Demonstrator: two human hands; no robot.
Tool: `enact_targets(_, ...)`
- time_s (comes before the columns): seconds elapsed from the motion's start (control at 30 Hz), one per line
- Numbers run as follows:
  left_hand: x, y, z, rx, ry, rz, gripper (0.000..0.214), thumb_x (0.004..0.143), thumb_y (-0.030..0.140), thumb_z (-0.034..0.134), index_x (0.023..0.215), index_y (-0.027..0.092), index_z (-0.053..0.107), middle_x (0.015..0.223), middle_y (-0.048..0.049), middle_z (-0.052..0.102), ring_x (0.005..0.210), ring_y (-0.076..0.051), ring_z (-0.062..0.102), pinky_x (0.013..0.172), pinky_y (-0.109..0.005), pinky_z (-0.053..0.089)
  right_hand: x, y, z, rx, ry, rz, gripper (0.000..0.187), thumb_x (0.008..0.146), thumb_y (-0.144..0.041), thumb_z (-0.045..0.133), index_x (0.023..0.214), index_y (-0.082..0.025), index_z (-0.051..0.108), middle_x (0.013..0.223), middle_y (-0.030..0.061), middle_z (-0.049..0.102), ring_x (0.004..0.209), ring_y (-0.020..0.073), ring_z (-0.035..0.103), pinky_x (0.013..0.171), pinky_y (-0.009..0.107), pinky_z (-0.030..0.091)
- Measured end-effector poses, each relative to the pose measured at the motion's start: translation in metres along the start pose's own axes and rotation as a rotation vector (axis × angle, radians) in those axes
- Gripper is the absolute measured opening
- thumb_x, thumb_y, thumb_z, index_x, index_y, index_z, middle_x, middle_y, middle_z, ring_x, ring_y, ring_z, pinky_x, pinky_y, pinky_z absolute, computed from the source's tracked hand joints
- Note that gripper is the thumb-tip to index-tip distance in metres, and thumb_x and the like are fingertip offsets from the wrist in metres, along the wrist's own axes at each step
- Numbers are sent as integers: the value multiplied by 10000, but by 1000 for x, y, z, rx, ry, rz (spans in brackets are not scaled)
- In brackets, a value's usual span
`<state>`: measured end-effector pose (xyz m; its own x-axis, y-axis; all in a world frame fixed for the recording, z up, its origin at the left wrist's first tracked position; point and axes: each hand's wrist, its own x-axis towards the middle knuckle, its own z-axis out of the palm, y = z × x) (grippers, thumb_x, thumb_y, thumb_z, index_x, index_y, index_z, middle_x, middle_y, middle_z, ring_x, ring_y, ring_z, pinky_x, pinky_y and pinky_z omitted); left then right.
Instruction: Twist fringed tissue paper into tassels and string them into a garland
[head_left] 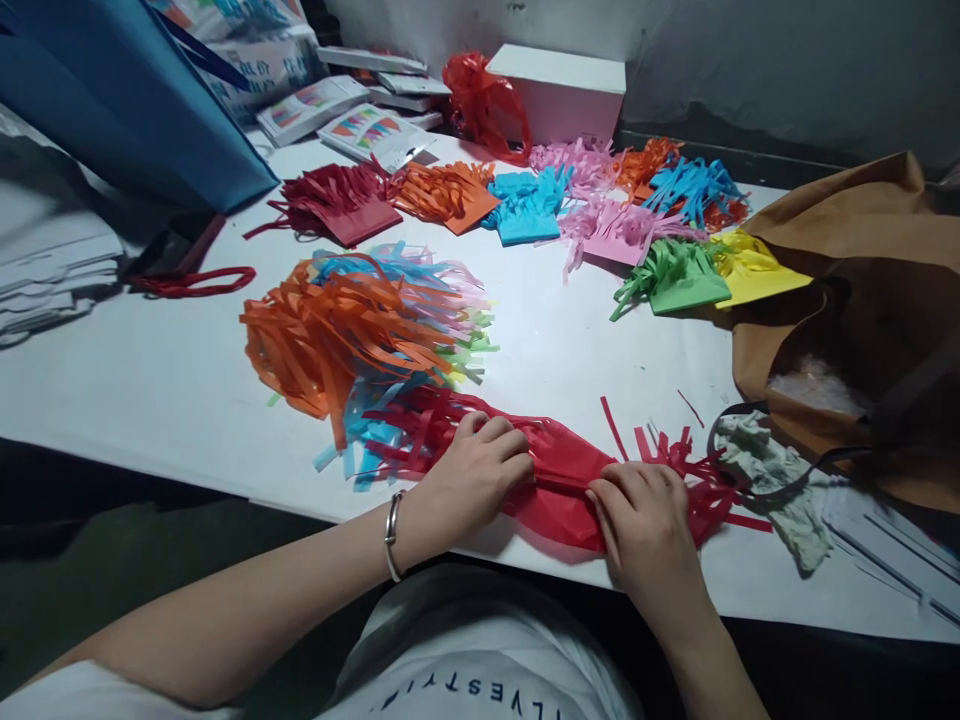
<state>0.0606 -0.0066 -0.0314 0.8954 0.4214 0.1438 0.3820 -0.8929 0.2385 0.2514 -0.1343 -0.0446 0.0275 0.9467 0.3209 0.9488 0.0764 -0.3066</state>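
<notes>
At the near edge of the white-topped table (187,380), a bright red tissue-paper sheet with fringed ends (551,520) is grasped along its folded middle by the curled fingers of the left hand (480,465) and the right hand (645,515). Pale blue paper strips (371,440) are partly covered by its left fringe. Beyond these, an orange fringed tissue-paper bundle (337,330) is laid. Toward the far edge, folded multicoloured fringed papers (529,215) are set out; by the right edge, a brown paper bag (825,225) is placed.
</notes>
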Motion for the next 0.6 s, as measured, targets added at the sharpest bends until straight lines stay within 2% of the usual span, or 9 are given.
enact_targets(0.13,8,5,-1,29,-37,-148,213,975,245,504,848,147,645,978,-97,639,912,-233,515,808,-394,328,3,-6,-1,-120,53,125,148,947,-167,538,822,-176,618,955,82,647,934,248,557,969,493,333)
enact_targets(0.27,18,5,-3,44,-123,-168,206,942,250,535,803,149,650,957,-99,631,889,-233,512,782,-389,335,8,-18,-3,-279,84,193,78,915,-140,557,890,-166,626,1024,137,655,972,298,544,966,549,318)
enact_targets(0.37,21,3,-4,24,-116,-152,167,930,233,553,820,156,652,956,-93,627,880,-229,514,767,-384,338,13,-26,0,-176,57,82,161,913,-90,541,1014,-162,644,1035,117,652,984,267,551,997,499,334)
enact_targets(0.47,18,1,-3,-13,-59,-100,101,923,172,563,891,170,658,1016,-86,626,904,-226,516,791,-392,342,16,-29,7,-65,2,-62,190,923,-58,507,928,-171,660,862,58,634,838,205,553,898,390,396)
enact_targets(0.6,11,1,2,-39,51,49,106,924,151,581,935,199,676,1076,-69,636,988,-231,510,908,-426,325,17,-25,16,-39,77,-86,193,954,-100,499,860,-165,654,800,46,621,779,184,544,836,357,405)
